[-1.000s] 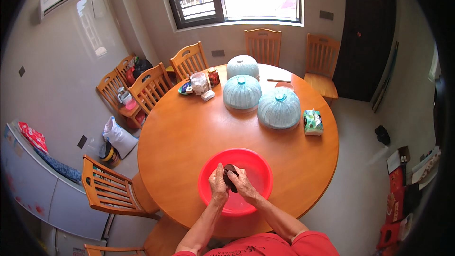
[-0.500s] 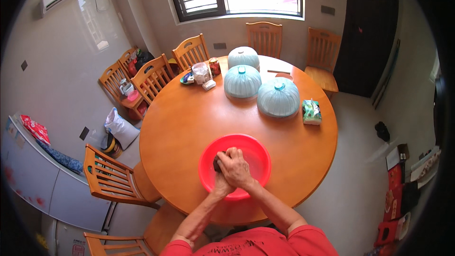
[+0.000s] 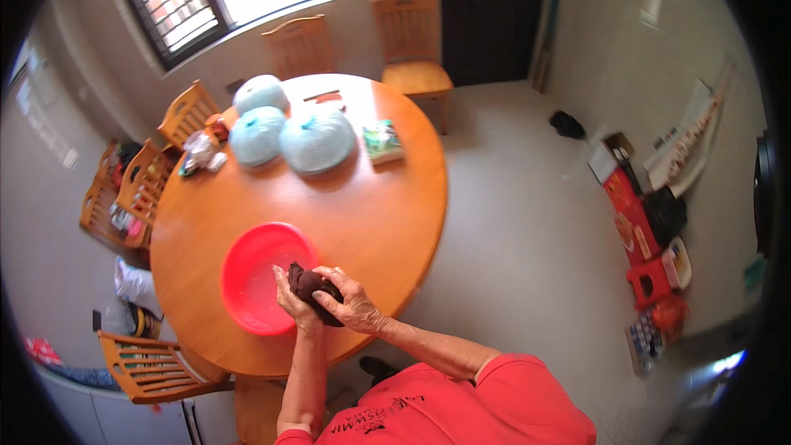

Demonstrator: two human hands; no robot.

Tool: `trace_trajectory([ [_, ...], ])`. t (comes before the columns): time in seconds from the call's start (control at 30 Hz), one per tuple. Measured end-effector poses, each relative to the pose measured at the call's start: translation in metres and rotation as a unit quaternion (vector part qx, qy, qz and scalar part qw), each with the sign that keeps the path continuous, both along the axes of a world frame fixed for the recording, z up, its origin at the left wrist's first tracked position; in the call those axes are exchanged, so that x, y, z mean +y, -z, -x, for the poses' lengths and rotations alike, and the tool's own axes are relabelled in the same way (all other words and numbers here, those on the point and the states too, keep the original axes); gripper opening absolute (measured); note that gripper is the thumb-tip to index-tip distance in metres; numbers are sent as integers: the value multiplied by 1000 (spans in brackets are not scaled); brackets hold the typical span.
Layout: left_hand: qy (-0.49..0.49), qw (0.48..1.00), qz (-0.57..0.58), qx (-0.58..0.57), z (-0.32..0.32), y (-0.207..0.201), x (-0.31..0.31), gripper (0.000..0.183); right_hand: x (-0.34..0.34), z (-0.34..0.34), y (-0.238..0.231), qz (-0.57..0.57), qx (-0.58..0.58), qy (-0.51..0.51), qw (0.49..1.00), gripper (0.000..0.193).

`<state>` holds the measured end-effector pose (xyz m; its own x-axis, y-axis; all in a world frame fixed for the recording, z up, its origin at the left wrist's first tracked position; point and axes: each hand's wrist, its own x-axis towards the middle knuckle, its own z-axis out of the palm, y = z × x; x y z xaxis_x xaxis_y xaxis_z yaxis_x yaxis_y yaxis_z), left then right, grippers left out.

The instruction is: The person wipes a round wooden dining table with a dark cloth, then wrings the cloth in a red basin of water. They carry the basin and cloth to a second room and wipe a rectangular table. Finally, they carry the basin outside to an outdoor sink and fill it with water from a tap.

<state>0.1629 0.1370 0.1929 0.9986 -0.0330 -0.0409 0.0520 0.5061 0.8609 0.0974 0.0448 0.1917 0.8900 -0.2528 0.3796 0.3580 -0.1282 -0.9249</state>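
Observation:
A dark brown cloth [image 3: 308, 284], bunched up, is held between my two hands over the near right rim of a red plastic basin [image 3: 233, 301]. My left hand [image 3: 290, 301] supports it from the left, fingers pointing up along its side. From the right, my right hand [image 3: 353, 303] grips it with the thumb across the front. The basin rests on the round wooden table [image 3: 371, 227] near its front edge and has what looks like water in it.
Three pale blue dome food covers [image 3: 317, 144] stand at the table's far side, beside a green tissue pack [image 3: 382, 142]. A jar and bags [image 3: 200, 152] sit far left. Wooden chairs [image 3: 156, 367] surround the table. Red boxes [image 3: 633, 222] line the right wall.
The view has swung to the right. My hands have moved from above the basin's middle to its right rim, and the tightly squeezed cloth is now looser and more visible.

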Motion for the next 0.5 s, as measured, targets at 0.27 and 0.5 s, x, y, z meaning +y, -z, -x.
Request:
trace_trajectory([
  [0.27, 371, 904, 184, 106, 60, 81, -140, 25, -117, 110, -4, 197, -25, 266, 943, 35],
  [0.5, 514, 820, 165, 190, 173, -11, -243, 40, -216, 170, 6, 197, 105, 520, 824, 16],
])
